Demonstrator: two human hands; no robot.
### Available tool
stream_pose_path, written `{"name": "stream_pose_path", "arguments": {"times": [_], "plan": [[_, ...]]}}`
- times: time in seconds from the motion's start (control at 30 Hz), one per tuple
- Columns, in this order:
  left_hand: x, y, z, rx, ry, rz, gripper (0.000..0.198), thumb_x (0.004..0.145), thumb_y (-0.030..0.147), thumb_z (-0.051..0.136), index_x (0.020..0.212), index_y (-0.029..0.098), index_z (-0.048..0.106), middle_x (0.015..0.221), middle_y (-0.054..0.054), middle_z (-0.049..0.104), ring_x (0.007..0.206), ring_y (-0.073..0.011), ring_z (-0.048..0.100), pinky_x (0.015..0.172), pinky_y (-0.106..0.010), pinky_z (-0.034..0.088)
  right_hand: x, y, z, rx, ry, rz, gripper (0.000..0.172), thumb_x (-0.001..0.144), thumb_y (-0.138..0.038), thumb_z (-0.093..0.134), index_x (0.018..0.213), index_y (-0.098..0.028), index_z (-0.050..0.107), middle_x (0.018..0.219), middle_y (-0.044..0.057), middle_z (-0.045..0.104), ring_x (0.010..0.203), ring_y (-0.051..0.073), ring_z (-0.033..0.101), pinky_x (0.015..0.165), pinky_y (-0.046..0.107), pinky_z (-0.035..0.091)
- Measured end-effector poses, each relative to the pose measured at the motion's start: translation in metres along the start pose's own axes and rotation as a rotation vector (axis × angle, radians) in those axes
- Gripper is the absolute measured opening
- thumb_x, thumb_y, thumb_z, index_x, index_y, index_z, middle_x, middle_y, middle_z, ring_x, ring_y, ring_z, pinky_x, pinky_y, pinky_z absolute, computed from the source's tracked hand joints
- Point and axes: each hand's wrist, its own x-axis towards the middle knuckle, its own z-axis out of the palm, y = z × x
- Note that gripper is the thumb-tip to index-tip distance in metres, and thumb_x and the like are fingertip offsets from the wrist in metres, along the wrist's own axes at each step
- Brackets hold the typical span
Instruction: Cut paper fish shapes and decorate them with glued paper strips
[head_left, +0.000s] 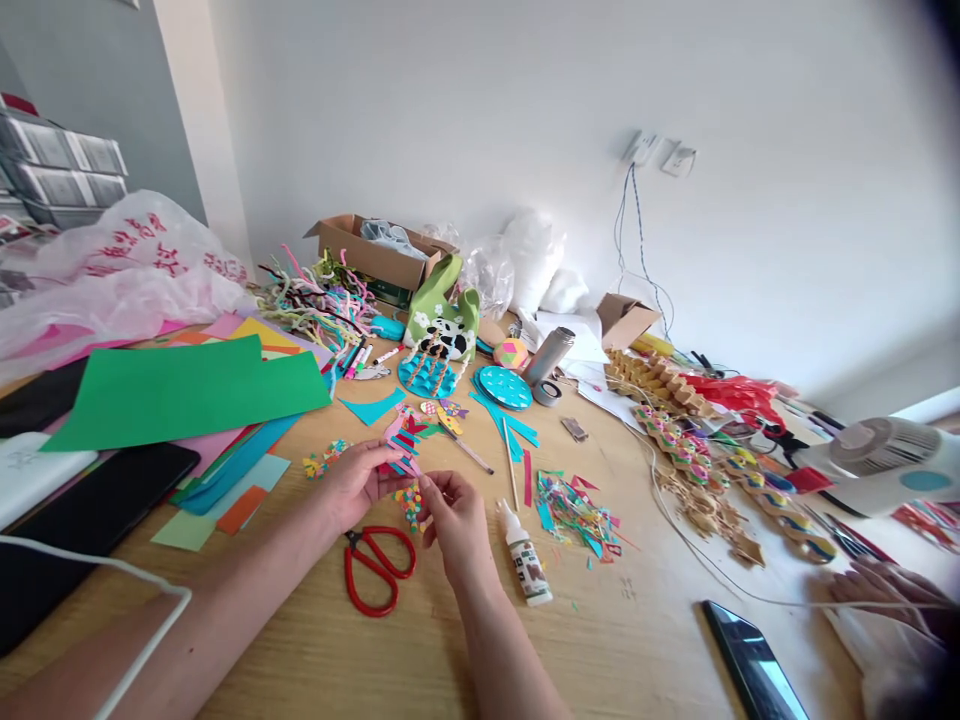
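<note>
Both my hands meet over the middle of the wooden table. A small pink paper piece with blue and red strips (405, 441) is pinched between thumb and fingers of my left hand (363, 484). At its lower right edge my right hand (454, 518) has its thumb and index finger closed on the same piece. Red-handled scissors (380, 568) lie just below the hands, their blades partly hidden. A white glue bottle (526, 562) lies to the right of my right hand. Small coloured paper bits (409, 506) show beneath the hands.
Green paper sheets (187, 392) lie at left. A pile of paper scraps (579, 512) is right of the hands, a phone (752, 660) at lower right. Behind stand a metal flask (551, 356) and a panda bag (444, 318). Another person's hand (889, 590) rests at far right.
</note>
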Motion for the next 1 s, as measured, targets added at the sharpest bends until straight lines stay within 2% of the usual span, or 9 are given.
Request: {"name": "stream_pose_path", "arguments": {"times": [0.13, 0.3, 0.47, 0.6, 0.77, 1.0], "plan": [[0.0, -0.001, 0.001, 0.034, 0.001, 0.005, 0.004, 0.066, 0.009, 0.068, 0.069, 0.011, 0.068, 0.07, -0.01, 0.073, 0.063, -0.0179, 0.068, 0.062, -0.029, 0.058, -0.001, 0.0, 0.0, 0.03, 0.008, -0.014, 0.034, 0.068, -0.047, 0.069, 0.068, -0.015, 0.056, 0.048, -0.006, 0.049, 0.038, 0.007, 0.041, 0.028, 0.016, 0.032], [0.002, -0.002, -0.003, 0.141, 0.008, 0.085, 0.01, 0.063, 0.016, 0.072, 0.071, 0.012, 0.069, 0.076, -0.01, 0.074, 0.065, -0.0193, 0.068, 0.065, -0.032, 0.058, 0.0, 0.001, -0.003, 0.035, 0.086, -0.072, 0.034, 0.072, -0.049, 0.066, 0.069, -0.016, 0.056, 0.047, -0.007, 0.048, 0.035, 0.007, 0.037, 0.032, 0.019, 0.031], [0.002, -0.008, -0.004, 0.295, -0.073, 0.127, 0.019, 0.064, 0.024, 0.075, 0.078, 0.012, 0.072, 0.082, -0.012, 0.074, 0.07, -0.0207, 0.068, 0.067, -0.033, 0.057, 0.003, 0.001, -0.004, 0.002, 0.111, -0.178, 0.03, 0.072, -0.044, 0.069, 0.07, -0.014, 0.064, 0.056, -0.003, 0.054, 0.048, 0.009, 0.044, 0.046, 0.022, 0.036], [0.001, -0.011, -0.002, 0.332, -0.096, 0.122, 0.023, 0.064, 0.026, 0.074, 0.083, 0.013, 0.074, 0.086, -0.012, 0.073, 0.071, -0.0207, 0.067, 0.066, -0.034, 0.057, 0.004, 0.002, -0.004, 0.014, 0.105, -0.177, 0.028, 0.072, -0.041, 0.07, 0.07, -0.013, 0.067, 0.061, 0.0, 0.061, 0.057, 0.012, 0.051, 0.054, 0.023, 0.039], [-0.003, -0.013, 0.003, 0.326, -0.099, 0.097, 0.025, 0.06, 0.025, 0.077, 0.081, 0.013, 0.074, 0.083, -0.01, 0.073, 0.066, -0.0185, 0.065, 0.061, -0.031, 0.055, 0.005, 0.004, -0.002, 0.046, 0.09, -0.153, 0.026, 0.073, -0.039, 0.069, 0.071, -0.012, 0.069, 0.066, 0.003, 0.066, 0.06, 0.014, 0.055, 0.058, 0.025, 0.042], [-0.008, -0.014, 0.01, 0.335, -0.108, 0.085, 0.026, 0.058, 0.028, 0.077, 0.079, 0.013, 0.072, 0.076, -0.005, 0.071, 0.066, -0.0155, 0.062, 0.062, -0.027, 0.053, 0.006, 0.008, 0.0, 0.063, 0.1, -0.154, 0.024, 0.071, -0.036, 0.07, 0.07, -0.012, 0.069, 0.064, 0.003, 0.067, 0.059, 0.015, 0.055, 0.056, 0.025, 0.042]]}}
